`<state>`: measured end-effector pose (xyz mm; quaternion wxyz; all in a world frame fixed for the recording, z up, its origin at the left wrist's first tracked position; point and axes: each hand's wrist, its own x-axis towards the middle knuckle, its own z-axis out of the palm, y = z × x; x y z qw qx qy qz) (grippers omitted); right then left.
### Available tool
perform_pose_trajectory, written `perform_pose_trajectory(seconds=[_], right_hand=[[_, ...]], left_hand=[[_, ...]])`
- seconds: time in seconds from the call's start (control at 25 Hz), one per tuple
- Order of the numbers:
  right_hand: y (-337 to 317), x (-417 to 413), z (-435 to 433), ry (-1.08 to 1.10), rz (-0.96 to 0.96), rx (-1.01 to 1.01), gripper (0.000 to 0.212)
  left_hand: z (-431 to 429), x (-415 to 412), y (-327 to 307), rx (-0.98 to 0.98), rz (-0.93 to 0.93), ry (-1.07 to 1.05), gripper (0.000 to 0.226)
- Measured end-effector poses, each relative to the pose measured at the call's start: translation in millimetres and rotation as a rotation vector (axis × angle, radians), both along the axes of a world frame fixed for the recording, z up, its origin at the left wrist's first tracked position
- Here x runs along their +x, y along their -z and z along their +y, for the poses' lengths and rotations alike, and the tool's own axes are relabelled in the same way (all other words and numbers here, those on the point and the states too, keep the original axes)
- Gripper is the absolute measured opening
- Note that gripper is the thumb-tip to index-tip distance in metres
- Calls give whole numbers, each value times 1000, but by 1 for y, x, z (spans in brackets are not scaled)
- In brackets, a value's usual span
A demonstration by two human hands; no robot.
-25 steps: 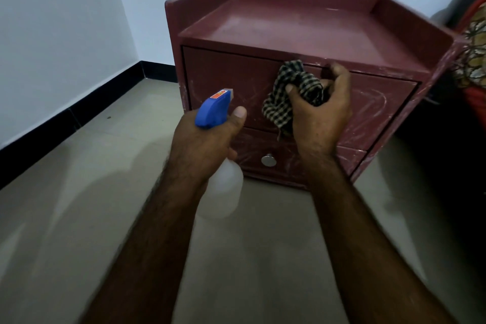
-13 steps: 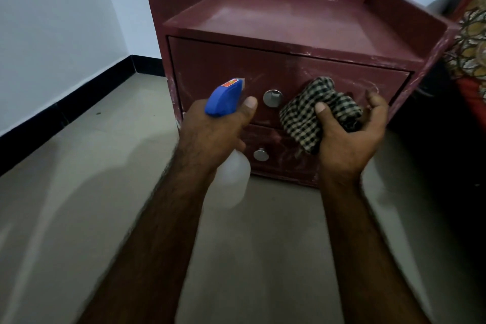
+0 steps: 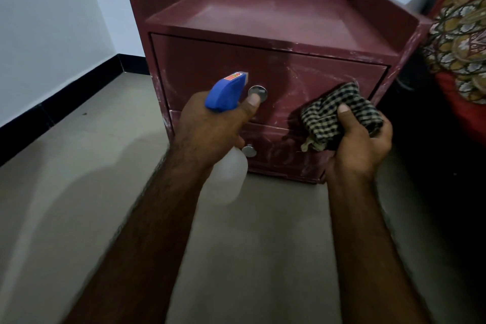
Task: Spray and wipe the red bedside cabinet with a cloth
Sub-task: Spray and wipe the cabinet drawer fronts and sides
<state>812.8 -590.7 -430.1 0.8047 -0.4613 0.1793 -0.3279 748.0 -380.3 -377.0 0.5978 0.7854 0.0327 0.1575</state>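
The red bedside cabinet (image 3: 263, 21) stands on the floor against the wall, with two drawers, each with a round metal knob. My left hand (image 3: 210, 129) grips a spray bottle (image 3: 227, 92) with a blue head and a pale body, its nozzle aimed at the upper drawer front beside the knob (image 3: 257, 93). My right hand (image 3: 360, 139) holds a bunched black-and-cream checked cloth (image 3: 336, 113) in front of the right end of the drawers, near the seam between them. White streaks mark the drawer fronts.
A white wall with a black skirting (image 3: 65, 100) runs along the left. Patterned red and gold fabric (image 3: 462, 34) hangs close to the cabinet's right side. Pale floor tiles (image 3: 79, 192) stretch in front.
My right hand has carried the cloth from the top middle of the upper drawer down and to the right. The upper knob has come into view. My left hand keeps the bottle in much the same place.
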Motion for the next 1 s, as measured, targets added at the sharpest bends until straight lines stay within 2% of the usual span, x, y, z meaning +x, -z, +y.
perform_pose_trajectory(seconds=[0.08, 0.2, 0.36, 0.48, 0.56, 0.76, 0.88, 1.0], right_hand=[[1, -1, 1, -39, 8, 15, 45], [-3, -1, 9, -65, -3, -63, 55], [-26, -5, 31, -29, -87, -407, 62], [-41, 2, 37, 204, -220, -673, 62], [-48, 10, 42, 267, -242, -758, 63], [-43, 24, 86, 95, -253, -1027, 64], [-41, 31, 87, 133, -234, -1014, 64], [-39, 31, 74, 242, -143, -826, 66]], left_hand=[[-1, -2, -1, 21, -5, 13, 22], [0, -6, -2, 17, -10, 12, 20], [5, -8, -3, -5, 7, -6, 18], [11, -9, -3, -12, 10, -30, 19], [15, -9, -3, -13, 9, -36, 18], [20, -8, -1, -47, 9, -34, 16], [22, -8, 0, -50, 13, -36, 18], [24, -9, -1, -54, 8, -28, 16]])
